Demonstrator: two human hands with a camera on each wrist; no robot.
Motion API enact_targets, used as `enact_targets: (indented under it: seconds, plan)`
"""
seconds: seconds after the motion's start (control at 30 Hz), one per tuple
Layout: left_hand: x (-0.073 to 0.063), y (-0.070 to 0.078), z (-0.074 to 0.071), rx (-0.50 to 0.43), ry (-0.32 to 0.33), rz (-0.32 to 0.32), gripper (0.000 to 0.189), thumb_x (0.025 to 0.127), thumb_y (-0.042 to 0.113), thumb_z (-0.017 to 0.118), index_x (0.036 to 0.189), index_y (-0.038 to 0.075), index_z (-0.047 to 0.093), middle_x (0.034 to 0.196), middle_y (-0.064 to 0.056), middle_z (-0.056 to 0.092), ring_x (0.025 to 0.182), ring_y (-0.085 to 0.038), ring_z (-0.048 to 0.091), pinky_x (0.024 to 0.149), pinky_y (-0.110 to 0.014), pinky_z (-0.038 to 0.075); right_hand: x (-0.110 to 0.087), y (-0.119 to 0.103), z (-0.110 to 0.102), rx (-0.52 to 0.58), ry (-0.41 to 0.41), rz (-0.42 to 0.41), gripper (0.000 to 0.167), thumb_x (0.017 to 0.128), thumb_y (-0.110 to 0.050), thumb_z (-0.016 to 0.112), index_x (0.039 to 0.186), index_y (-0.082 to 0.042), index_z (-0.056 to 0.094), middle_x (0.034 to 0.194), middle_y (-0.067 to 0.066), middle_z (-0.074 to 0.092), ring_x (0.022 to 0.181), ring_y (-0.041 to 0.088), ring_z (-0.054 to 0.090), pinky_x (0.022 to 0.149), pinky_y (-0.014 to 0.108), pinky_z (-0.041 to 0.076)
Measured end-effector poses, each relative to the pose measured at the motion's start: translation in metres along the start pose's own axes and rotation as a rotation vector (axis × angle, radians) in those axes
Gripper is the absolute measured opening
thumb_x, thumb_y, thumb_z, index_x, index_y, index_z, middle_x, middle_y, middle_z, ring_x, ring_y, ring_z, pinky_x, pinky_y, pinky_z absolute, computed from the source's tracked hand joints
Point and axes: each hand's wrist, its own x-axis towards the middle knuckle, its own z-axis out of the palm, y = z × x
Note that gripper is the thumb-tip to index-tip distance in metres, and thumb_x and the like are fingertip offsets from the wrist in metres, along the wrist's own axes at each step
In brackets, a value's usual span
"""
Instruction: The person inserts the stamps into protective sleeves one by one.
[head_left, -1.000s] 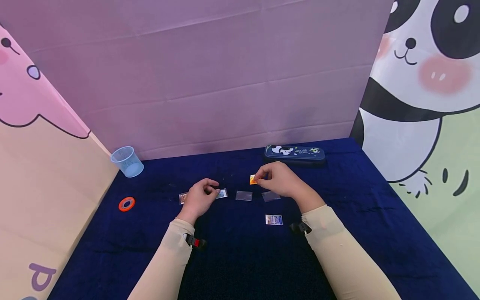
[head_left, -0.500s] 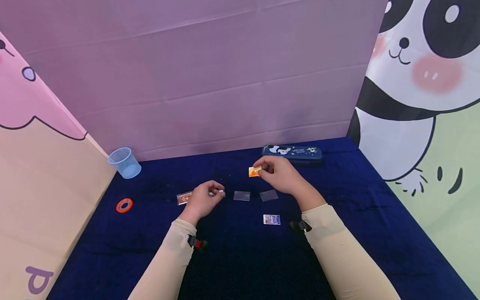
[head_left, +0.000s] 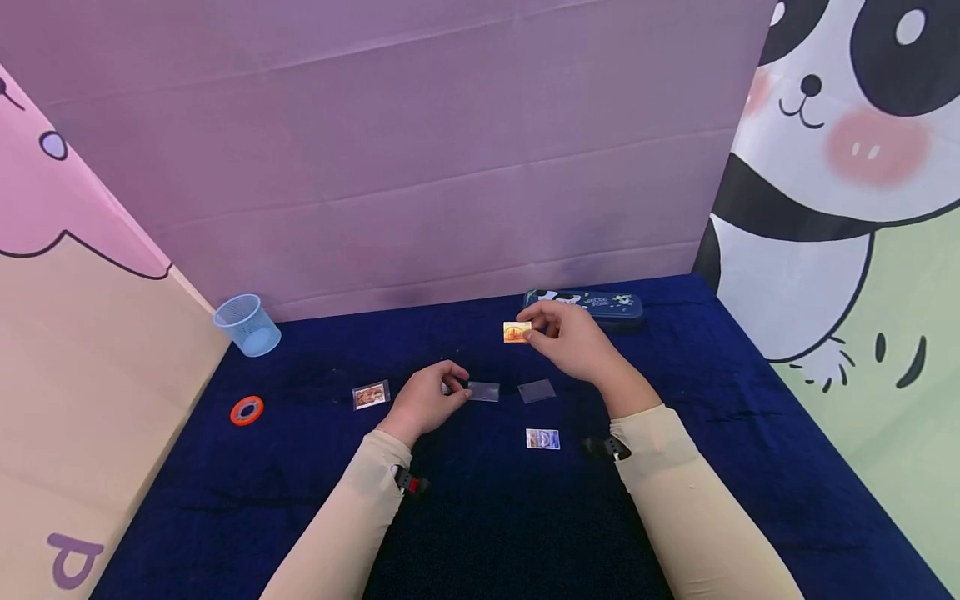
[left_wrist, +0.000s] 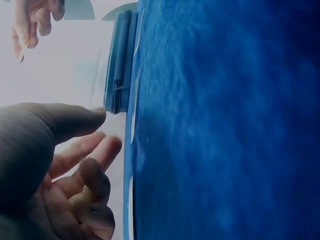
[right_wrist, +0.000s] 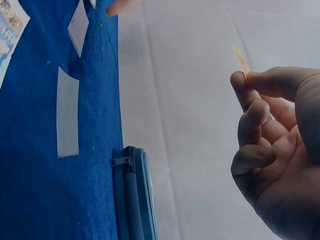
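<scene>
- Raised since the earlier frame: one orange card [head_left: 514,332], its face fuller to view, pinched by thumb and forefinger of the right hand [head_left: 573,342], above the cloth [head_left: 225,475], near the pencil case [head_left: 615,305].
- Left hand [head_left: 427,402], shifted rightward, loosely curled, holding nothing we can see; we judge it free to assist with the card.
- Clear sleeve [head_left: 487,392], just beside the left fingertips; second clear sleeve [head_left: 537,391], lying to its right.
- Sleeved brown card [head_left: 371,396], now fully uncovered.
- Pale edge [head_left: 444,388] beneath the left hand, mostly hidden; we cannot identify it.
- Blue-purple card [head_left: 543,439], nearer us.
- Outlying, unmoved: orange ring [head_left: 234,414], blue cup [head_left: 247,325].
</scene>
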Motion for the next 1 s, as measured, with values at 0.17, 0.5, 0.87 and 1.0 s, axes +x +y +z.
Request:
enact_targets:
  seconds: [0.17, 0.5, 0.87, 1.0]
  plan:
    - [0.006, 0.007, 0.007, 0.078, 0.015, 0.013, 0.031, 0.098, 0.028, 0.077, 0.126, 0.015, 0.071, 0.112, 0.001, 0.066, 0.096, -0.019, 0.063, 0.090, -0.043, 0.054, -0.001, 0.000, -0.004, 0.015, 0.009, 0.004, 0.022, 0.101, -0.018, 0.073, 0.123, -0.017, 0.072, 0.098, 0.005, 0.063, 0.076, 0.028, 0.054, 0.060, 0.037, 0.047]
    - [0.017, 0.012, 0.017, 0.154, -0.033, -0.020, 0.032, 0.096, 0.029, 0.079, 0.125, 0.017, 0.074, 0.113, -0.001, 0.063, 0.100, -0.019, 0.062, 0.095, -0.042, 0.053, -0.001, -0.004, -0.011, 0.033, 0.029, 0.002, 0.018, 0.101, -0.017, 0.072, 0.119, -0.016, 0.073, 0.097, 0.007, 0.063, 0.077, 0.028, 0.053, 0.063, 0.038, 0.045]
    - [0.018, 0.013, 0.017, 0.178, -0.009, -0.037, 0.017, 0.093, 0.025, 0.083, 0.108, 0.020, 0.078, 0.105, -0.002, 0.059, 0.088, -0.019, 0.058, 0.084, -0.039, 0.053, -0.002, -0.006, -0.011, 0.048, 0.017, 0.007, 0.017, 0.101, -0.016, 0.071, 0.118, -0.016, 0.073, 0.097, 0.007, 0.065, 0.076, 0.029, 0.052, 0.062, 0.037, 0.045]
    - [0.019, 0.012, 0.018, 0.200, -0.009, -0.025, 0.025, 0.093, 0.026, 0.083, 0.116, 0.019, 0.078, 0.105, -0.001, 0.060, 0.089, -0.018, 0.059, 0.084, -0.038, 0.053, -0.001, -0.004, -0.010, 0.044, 0.016, 0.006, 0.016, 0.101, -0.017, 0.072, 0.117, -0.017, 0.073, 0.097, 0.006, 0.064, 0.076, 0.029, 0.052, 0.062, 0.037, 0.046]
